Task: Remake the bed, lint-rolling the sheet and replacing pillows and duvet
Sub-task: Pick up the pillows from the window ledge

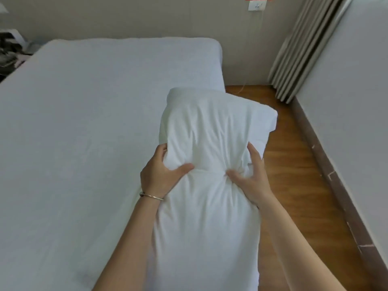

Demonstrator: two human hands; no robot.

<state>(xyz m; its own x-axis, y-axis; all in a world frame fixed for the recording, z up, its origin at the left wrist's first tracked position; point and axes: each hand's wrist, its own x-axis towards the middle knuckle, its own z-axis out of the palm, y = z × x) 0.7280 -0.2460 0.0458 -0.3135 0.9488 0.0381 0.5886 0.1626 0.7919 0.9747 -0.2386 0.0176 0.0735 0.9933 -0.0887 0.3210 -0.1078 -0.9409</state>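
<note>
Both hands (206, 177) grip a white pillow (210, 143) beside the sheeted bed (84, 112), apparently over wooden floor (294, 164).

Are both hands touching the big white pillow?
Touching. The head view shows the left hand and the right hand gripping the pillow, fingers and thumbs dug into its bunched fabric.
</note>
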